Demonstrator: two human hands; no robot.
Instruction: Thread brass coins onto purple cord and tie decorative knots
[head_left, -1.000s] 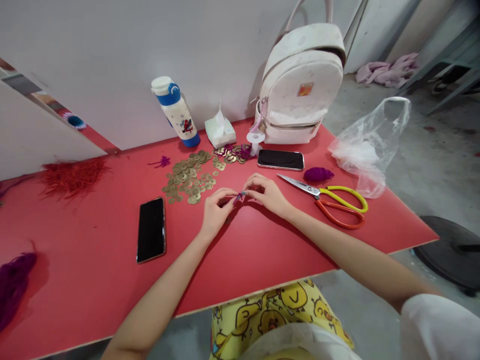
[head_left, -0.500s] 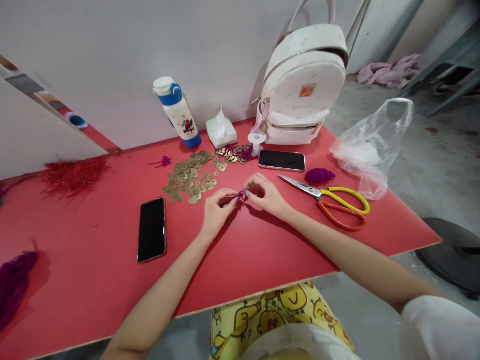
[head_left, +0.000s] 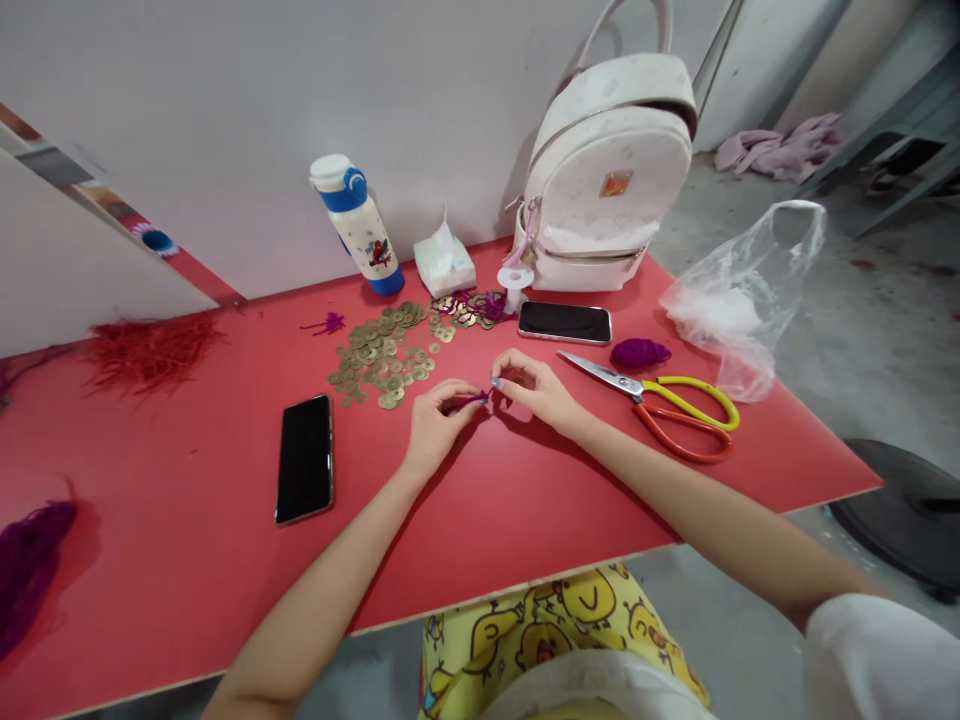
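My left hand (head_left: 436, 422) and my right hand (head_left: 532, 388) meet over the middle of the red table (head_left: 487, 520). Both pinch a short piece of purple thread (head_left: 482, 397) between their fingertips. Whether a coin hangs on the thread is hidden by the fingers. A heap of brass coins (head_left: 379, 352) lies just beyond my left hand. More coins tied with purple thread (head_left: 471, 304) lie near a white spool (head_left: 515, 283).
Scissors with yellow and orange handles (head_left: 660, 403) and a purple yarn ball (head_left: 638, 351) lie right of my hands. One phone (head_left: 304, 457) rests left, another (head_left: 564, 321) before the white backpack (head_left: 609, 180). Bottle (head_left: 358, 224), tissue pack (head_left: 444, 262), plastic bag (head_left: 739, 300), red tassels (head_left: 146, 352), purple yarn (head_left: 30, 560).
My fingertips have shifted slightly on the purple thread, the right hand's fingers drawing a little closer to the left. Nothing else on the table has moved.
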